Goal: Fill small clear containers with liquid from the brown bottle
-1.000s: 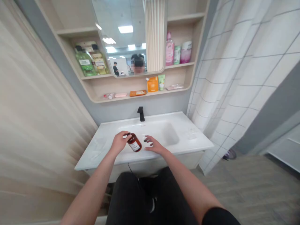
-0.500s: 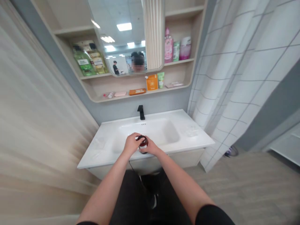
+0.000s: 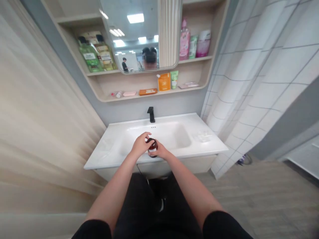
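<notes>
a glossy white rectangular washbasin counter [image 3: 98,156] bears an angular black faucet [image 3: 151,115] at the back and a blurred clear object [image 3: 204,136] on the right. the pale wooden bottom shelf [image 3: 137,97] holds small pink-and-white cylinders [image 3: 116,94], a flat pink bar [image 3: 130,94], a flat orange packet [image 3: 148,91], a standing orange pouch [image 3: 164,82], a pale green tube [image 3: 174,79] and a flat pinkish packet [image 3: 189,85]. higher, the pale wooden left shelf [image 3: 109,72] carries a green bottle [image 3: 90,58] and a yellowish bottle [image 3: 105,55].

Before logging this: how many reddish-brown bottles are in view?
1: the round, reddish-brown, white-labelled bottle, between the left hand at its top and the right hand at its side, near the front edge of the white sink. Others may be hidden.
</notes>
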`<state>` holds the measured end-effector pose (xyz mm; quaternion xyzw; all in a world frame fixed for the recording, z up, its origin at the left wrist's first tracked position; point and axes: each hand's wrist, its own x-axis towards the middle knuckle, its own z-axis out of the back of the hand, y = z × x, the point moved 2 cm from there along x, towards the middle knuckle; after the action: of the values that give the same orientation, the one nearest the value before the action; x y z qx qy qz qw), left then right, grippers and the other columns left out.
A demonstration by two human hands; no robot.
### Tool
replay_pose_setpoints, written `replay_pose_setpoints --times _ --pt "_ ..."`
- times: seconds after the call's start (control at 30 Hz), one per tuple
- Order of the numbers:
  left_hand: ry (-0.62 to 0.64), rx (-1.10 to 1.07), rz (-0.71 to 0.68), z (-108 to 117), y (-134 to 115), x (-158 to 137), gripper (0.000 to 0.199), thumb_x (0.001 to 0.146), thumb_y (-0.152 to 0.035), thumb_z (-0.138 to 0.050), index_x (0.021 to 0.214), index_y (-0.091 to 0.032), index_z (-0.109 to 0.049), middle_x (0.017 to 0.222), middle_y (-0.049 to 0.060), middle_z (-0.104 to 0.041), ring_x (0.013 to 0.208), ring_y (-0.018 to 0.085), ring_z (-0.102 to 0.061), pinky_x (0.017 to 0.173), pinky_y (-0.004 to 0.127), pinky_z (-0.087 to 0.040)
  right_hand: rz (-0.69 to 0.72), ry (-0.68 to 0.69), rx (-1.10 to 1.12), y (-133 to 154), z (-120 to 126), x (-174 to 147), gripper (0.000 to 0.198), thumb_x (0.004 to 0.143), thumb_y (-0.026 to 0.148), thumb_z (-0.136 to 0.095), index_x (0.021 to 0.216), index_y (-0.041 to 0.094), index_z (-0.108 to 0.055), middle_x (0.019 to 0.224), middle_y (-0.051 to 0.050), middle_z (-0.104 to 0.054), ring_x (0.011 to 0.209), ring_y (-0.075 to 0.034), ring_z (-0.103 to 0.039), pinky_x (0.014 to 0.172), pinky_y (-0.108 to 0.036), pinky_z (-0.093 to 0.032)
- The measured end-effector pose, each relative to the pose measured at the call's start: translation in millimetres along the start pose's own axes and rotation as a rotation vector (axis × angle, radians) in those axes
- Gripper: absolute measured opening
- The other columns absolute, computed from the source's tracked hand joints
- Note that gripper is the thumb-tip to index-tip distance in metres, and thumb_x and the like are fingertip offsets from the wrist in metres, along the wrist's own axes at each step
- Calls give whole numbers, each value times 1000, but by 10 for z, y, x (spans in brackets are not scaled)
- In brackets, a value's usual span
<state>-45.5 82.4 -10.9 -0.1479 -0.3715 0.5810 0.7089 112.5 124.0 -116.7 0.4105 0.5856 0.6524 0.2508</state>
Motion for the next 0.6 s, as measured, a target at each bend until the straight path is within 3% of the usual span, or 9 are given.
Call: replay_pose_setpoints --times 0.07,0.17,0.37,0.6 --pt "-4 193 -24 2 -96 48 23 95 -43 -76 109 -26 -79 99 8 -78 99 27 -73 90 38 -57 -22 -2 -21 -23 -2 5 80 62 34 -100 132 21 -64 115 -6 -76 102 -24 -70 99 -43 -60" --pt "30 403 -32 -3 -246 78 34 102 -55 -67 91 -25 -81 92 13 -79 98 31 -74 87 40 -53 -31 -24 -43 -26 0 6 78 61 35 -101 128 20 -64 106 -5 -75 98 -24 -69 95 -42 -60" --pt "105 406 -32 83 -257 -19 21 102 -41 -66 112 -28 -80 87 8 -80 81 27 -74 73 34 -46 2 -21 -39 -19 4 7 76 60 39 -101 125 21 -65 111 -4 -75 99 -23 -69 97 -43 -60" --pt "-26 436 26 68 -223 18 30 97 -54 -76 92 -24 -72 82 10 -77 81 28 -73 73 34 -46 -18 -31 -39 -113 17 37 72 59 39 -103 119 21 -67 107 -4 -75 102 -25 -71 101 -46 -59"
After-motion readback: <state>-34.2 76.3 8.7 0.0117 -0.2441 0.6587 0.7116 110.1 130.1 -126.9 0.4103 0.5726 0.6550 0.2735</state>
